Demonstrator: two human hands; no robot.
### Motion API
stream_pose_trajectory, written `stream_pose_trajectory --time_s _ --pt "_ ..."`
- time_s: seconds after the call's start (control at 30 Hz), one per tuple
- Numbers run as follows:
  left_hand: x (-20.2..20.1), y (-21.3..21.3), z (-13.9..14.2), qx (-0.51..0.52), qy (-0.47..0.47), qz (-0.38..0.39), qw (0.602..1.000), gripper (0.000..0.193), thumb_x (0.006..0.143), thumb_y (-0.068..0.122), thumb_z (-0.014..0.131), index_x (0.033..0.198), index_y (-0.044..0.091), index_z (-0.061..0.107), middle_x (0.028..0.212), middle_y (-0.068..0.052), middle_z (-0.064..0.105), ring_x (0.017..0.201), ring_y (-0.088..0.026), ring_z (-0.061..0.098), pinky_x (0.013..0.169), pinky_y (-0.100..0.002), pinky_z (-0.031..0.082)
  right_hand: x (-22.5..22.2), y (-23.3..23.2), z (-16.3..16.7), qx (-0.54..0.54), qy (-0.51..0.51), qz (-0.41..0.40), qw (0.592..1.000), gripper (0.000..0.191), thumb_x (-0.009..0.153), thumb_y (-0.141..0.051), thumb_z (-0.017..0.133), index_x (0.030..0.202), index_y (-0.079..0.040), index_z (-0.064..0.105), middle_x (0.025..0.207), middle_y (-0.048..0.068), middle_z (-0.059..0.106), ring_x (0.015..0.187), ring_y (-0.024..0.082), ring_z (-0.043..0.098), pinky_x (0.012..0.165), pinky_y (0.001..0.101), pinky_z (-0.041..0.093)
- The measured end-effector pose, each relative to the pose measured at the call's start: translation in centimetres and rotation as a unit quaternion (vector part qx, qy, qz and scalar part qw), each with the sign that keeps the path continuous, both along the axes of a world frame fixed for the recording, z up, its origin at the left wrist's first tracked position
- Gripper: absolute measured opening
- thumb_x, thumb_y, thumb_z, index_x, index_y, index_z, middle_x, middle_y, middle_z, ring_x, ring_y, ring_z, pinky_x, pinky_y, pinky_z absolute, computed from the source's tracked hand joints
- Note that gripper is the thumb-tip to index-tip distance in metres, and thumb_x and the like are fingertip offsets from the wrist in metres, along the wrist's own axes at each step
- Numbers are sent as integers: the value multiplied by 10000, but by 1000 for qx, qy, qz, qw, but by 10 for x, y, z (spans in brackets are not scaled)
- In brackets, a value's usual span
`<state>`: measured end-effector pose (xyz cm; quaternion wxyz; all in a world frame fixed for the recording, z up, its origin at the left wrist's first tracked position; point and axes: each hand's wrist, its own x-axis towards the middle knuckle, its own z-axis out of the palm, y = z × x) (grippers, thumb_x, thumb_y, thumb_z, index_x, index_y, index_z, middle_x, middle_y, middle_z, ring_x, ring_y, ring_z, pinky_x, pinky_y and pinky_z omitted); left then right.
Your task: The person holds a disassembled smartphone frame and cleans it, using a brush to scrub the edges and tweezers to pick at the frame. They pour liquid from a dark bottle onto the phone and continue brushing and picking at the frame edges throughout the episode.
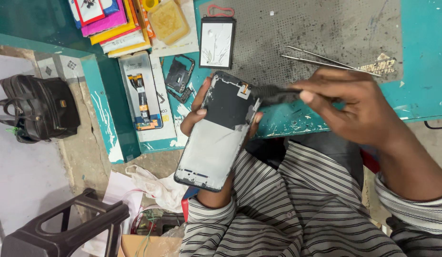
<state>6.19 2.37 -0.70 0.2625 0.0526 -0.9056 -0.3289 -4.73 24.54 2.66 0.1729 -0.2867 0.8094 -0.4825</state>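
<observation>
My left hand (pixel 196 114) cradles an opened phone frame (pixel 216 131) from below, fingers wrapped around both its edges. The frame is dark at the top and pale grey lower down, tilted toward the bench. My right hand (pixel 359 107) grips a black-handled tool (pixel 273 94) whose tip meets the frame's upper right corner near a small connector. Both hands hover over the front edge of the teal workbench (pixel 421 57). Striped sleeves cover my forearms.
A grey work mat (pixel 326 28) carries a removed phone battery (pixel 217 43) and metal tweezers (pixel 326 59). A phone back with its circuit board (pixel 141 93), a black plastic cover (pixel 178 76) and stacked boxes (pixel 111 24) lie left. A black bag (pixel 37 109) and stool (pixel 64 228) stand on the floor.
</observation>
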Motion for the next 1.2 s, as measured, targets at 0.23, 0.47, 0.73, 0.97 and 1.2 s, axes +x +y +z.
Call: stream_pose_trajectory --time_s 0.23,0.47,0.73,0.97,1.2 --pt "-1 0 -9 -52 29 31 998 789 759 367 921 1335 149 427 1394 -199 536 1354 -263 554 1123 -303 430 -32 23 -14 -33 189 13 981 118 1066 -25 614 1143 -62 694 938 88 664 829 172 605 753 325 510" --pt "-2 1 -18 100 92 -27 990 855 894 365 905 1421 141 270 1513 -180 472 1417 -195 537 1179 -211 475 -48 37 -49 140 404 -106 898 248 1047 29 591 1276 -20 671 1139 80 599 1104 235 516 986 364 404" --pt "3 -5 -16 96 -3 -53 994 852 788 349 927 1393 140 365 1465 -137 560 1381 -199 558 1154 -246 412 -43 44 -60 137 403 -134 895 181 1041 -31 607 1185 -65 712 1222 44 636 1185 221 515 1066 358 361" --pt "3 -6 -20 84 22 -74 993 877 820 357 940 1391 120 318 1522 -154 517 1422 -192 539 1197 -264 403 -32 18 -30 7 384 -115 916 121 1042 34 682 1162 19 693 1156 141 651 1107 260 584 972 366 470" --pt "-26 0 -20 391 48 -259 882 860 848 181 940 1427 150 305 1577 -209 446 1457 -297 512 1173 -376 528 -25 -24 -10 -236 -142 57 960 417 932 -5 686 1331 48 577 1110 146 728 1001 145 704 841 274 592"
